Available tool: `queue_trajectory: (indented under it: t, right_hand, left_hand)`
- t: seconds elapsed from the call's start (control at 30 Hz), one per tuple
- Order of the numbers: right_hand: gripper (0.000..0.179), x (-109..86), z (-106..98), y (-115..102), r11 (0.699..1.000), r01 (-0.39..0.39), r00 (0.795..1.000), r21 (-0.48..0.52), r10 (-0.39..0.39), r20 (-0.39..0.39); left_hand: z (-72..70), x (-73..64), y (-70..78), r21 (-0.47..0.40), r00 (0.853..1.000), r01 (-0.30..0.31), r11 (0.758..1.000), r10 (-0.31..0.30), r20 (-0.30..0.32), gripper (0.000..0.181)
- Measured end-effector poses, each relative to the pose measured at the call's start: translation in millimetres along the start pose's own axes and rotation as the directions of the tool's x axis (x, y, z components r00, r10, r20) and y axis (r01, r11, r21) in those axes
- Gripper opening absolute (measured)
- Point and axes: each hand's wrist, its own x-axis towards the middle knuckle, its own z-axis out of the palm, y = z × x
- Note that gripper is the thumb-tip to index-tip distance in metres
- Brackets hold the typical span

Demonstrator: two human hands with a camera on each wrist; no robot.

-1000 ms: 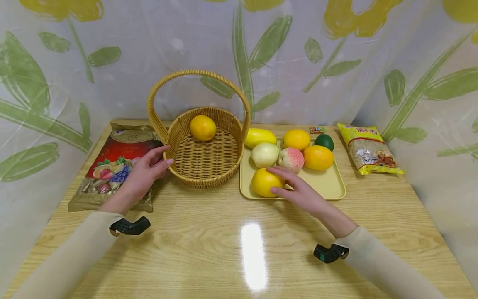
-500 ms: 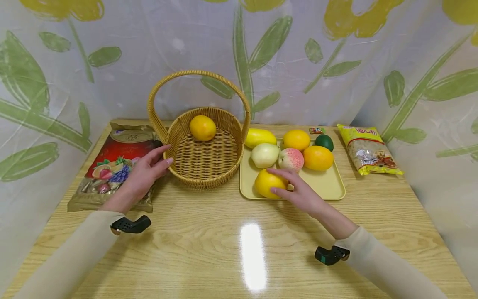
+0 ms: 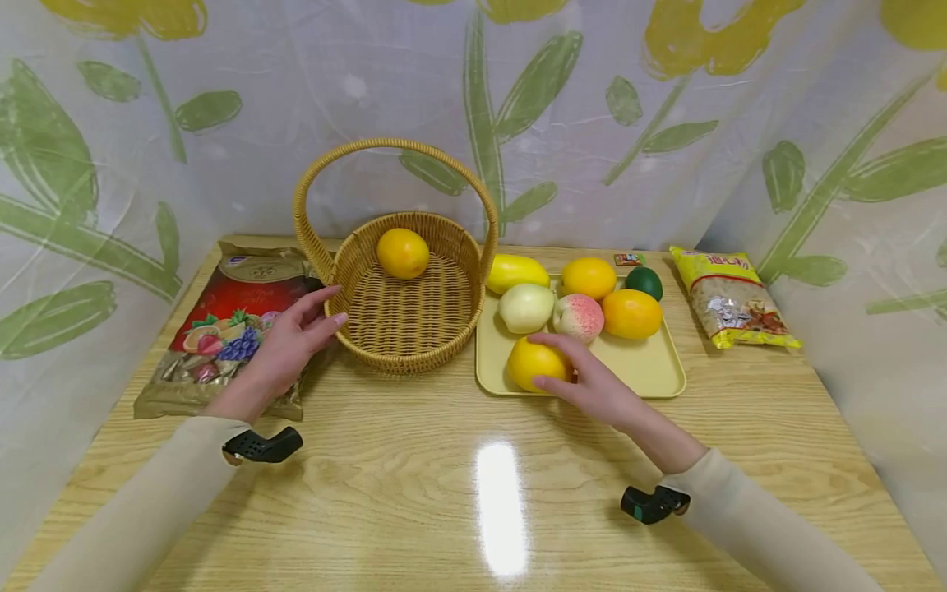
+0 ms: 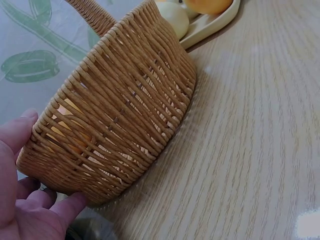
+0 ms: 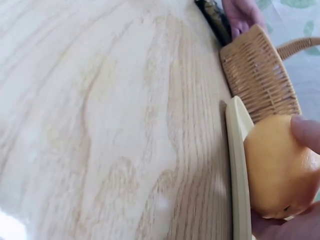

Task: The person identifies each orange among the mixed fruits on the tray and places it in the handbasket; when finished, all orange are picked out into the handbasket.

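My left hand holds the left rim of the round wicker basket, thumb over the rim and fingers against the outer wall, as the left wrist view shows. Inside that basket, toward the back, lies a yellow-orange fruit. My right hand has its thumb and fingers curved round an orange at the front left of the pale yellow tray. In the right wrist view the orange sits by the tray's edge, gripped between thumb and fingers.
Behind the orange are a pale green fruit, a peach, a yellow oblong fruit, a dark green fruit and two orange ones. A red candy bag lies left, a yellow food packet right. A curtain hangs behind.
The orange has shifted slightly right on the tray, closer into my right hand's grasp. My left hand and the basket have stayed in place.
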Motion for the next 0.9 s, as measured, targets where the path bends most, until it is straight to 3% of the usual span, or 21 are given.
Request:
queue_trajectory:
  t: [0.27, 0.6, 0.9]
  right_hand:
    - [0.050, 0.1, 0.1, 1.1, 0.998, -0.004, 1.000, -0.066, 0.005, 0.012]
    - [0.049, 0.9, 1.5, 2.3, 0.998, -0.026, 1.000, -0.050, 0.026, -0.001]
    - [0.052, 1.6, -2.2, 2.1, 0.999, 0.019, 0.999, -0.035, -0.018, 0.026]
  left_hand:
    - [0.5, 0.5, -0.1, -0.008, 1.000, 0.001, 1.000, -0.001, 0.003, 0.069]
    - [-1.2, -0.1, 0.0, 0.002, 1.000, 0.013, 1.000, -0.013, 0.002, 0.070]
    - [-1.1, -0.8, 0.7, -0.001, 1.000, 0.017, 1.000, -0.017, 0.001, 0.070]
